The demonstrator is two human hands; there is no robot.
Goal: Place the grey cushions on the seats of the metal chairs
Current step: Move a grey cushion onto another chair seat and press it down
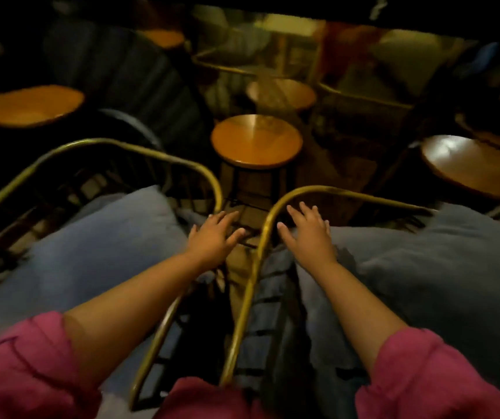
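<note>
Two metal chairs with brass-coloured tube frames stand side by side below me. A grey cushion (pixel 91 255) lies on the seat of the left chair (pixel 121 145). A second grey cushion (pixel 430 267) lies on the seat of the right chair (pixel 265 234). My left hand (pixel 214 237) hovers flat over the gap between the chairs, at the right edge of the left cushion, fingers spread. My right hand (pixel 309 234) rests flat on the left end of the right cushion, fingers apart. Neither hand holds anything.
A round wooden stool (pixel 256 142) stands just beyond the two chairs. More round wooden seats are at the left (pixel 34 105), the right (pixel 469 167) and behind (pixel 282 93). The room is dark and the far part is blurred.
</note>
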